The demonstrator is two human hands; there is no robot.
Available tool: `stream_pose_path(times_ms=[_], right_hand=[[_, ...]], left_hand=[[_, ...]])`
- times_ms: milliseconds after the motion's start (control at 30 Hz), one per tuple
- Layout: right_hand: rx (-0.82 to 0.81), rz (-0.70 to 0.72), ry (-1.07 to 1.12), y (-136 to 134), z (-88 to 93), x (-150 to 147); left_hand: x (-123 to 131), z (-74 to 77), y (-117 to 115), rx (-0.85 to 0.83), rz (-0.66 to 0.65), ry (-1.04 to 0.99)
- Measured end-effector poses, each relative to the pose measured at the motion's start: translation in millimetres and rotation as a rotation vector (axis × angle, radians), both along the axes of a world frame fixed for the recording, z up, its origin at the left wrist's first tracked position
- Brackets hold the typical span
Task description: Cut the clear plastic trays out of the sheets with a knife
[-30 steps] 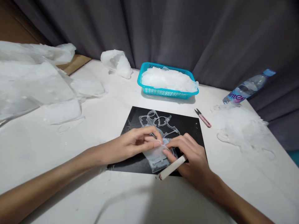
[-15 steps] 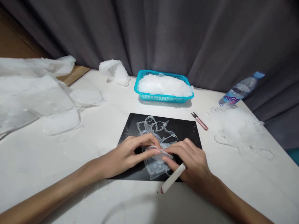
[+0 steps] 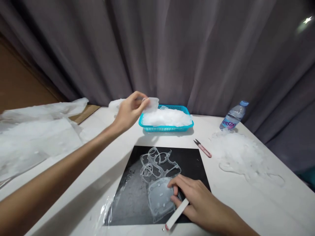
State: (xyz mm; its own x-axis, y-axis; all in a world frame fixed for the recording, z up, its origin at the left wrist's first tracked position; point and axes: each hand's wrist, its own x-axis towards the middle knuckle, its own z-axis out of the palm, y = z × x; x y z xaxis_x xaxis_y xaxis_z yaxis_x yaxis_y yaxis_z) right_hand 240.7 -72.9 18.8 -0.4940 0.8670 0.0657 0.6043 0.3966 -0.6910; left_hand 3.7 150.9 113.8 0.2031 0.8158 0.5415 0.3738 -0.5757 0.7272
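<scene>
Small translucent piece (image 3: 154, 103) is in the air, pinched by one end between thumb and index finger of the left hand (image 3: 130, 109); its free end sticks out to the right, beyond the fingertips, over the left rear part of a blue basket (image 3: 167, 128). White translucent pieces (image 3: 168, 117) heaped in the basket. Nearer the body, a flat clear sheet (image 3: 159, 196) with small raised dots lies on a black mat (image 3: 130, 209). Right hand (image 3: 194, 198) at the sheet's right edge: thumb and index fingertips apart, contact with the sheet hard to tell; a white stick (image 3: 177, 214) with a reddish end is held in that hand, slanting down-left past the thumb. Just behind the sheet, a tangle of clear trimmings (image 3: 157, 164). Off the mat's far right corner, pink-handled snips (image 3: 203, 148), blades spread. Farther right, a pile of filmy scraps (image 3: 236, 149), with a blue-capped bottle (image 3: 231, 117) leaning behind. Far left, white plastic bags (image 3: 36, 141); grey curtain (image 3: 172, 49) at the back.
</scene>
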Motion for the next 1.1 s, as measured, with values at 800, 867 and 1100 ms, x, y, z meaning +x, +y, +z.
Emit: stream_pose_path(times_ms=[800,867,1100], right_hand=[[0.315,-0.102,0.213,7.1,1.7,6.9],[0.232,-0.083,0.279,6.4,6.1,8.1],[0.009,0.032,0.396,7.4,0.5,-6.9]], left_hand=[[-37.3,-103.7,-158.2,0.055,-0.53,0.751],[-37.1,-107.8,-160.1,0.098,-0.496,0.78],[-37.9,-106.0,-173.2,0.327,-0.486,0.727]])
